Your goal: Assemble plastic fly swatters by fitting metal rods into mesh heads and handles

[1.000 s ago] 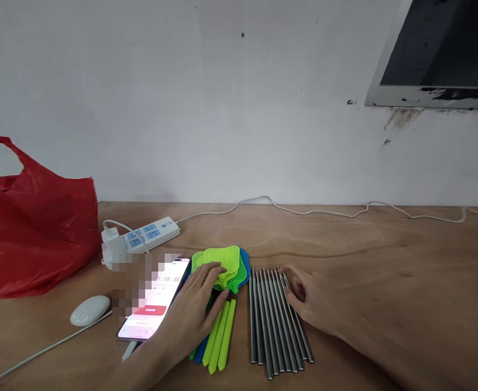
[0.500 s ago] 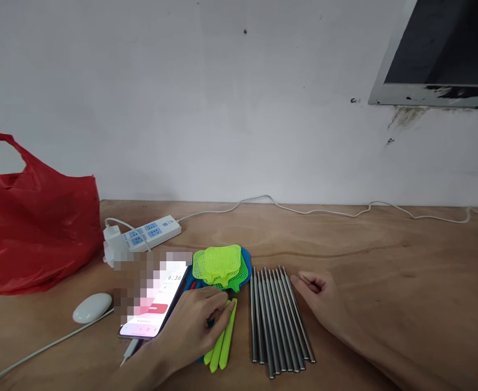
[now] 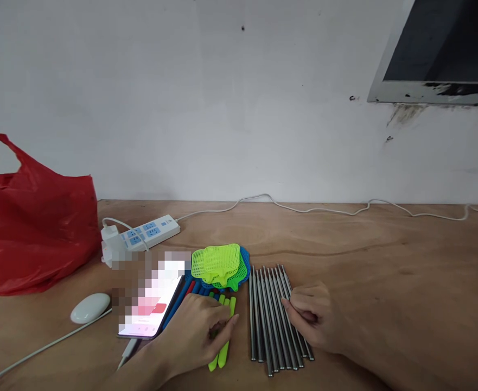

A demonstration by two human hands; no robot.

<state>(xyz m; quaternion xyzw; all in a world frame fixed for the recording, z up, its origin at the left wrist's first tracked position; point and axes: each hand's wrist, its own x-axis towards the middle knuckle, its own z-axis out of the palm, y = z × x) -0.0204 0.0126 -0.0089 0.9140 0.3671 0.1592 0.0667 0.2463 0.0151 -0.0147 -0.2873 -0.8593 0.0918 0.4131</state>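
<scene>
My left hand (image 3: 200, 328), its fingers curled, lies over several yellow-green sticks (image 3: 223, 355). They run beneath the fingers, and the palm side is hidden. Blue and red sticks (image 3: 182, 298) show between this hand and the phone. Behind it is a stack of mesh swatter heads, with yellow-green ones (image 3: 221, 259) on top and a blue one (image 3: 245, 263) beneath. To the right lie several slim metal rods (image 3: 277, 326), side by side. My right hand (image 3: 314, 315) is loosely closed at the rods' right edge, thumb over the outer ones; nothing shows inside it.
A lit phone (image 3: 151, 309) with a charging cable lies at the left. Around it are a white mouse (image 3: 90, 308), a power strip (image 3: 151, 232) and a red plastic bag (image 3: 39, 222). A thin white cord (image 3: 312, 210) runs along the wooden table's back by the wall.
My right hand has moved left from beside the rods to overlap their right edge. My left hand has shifted slightly, showing more blue sticks behind it and yellow-green stick ends above its fingers.
</scene>
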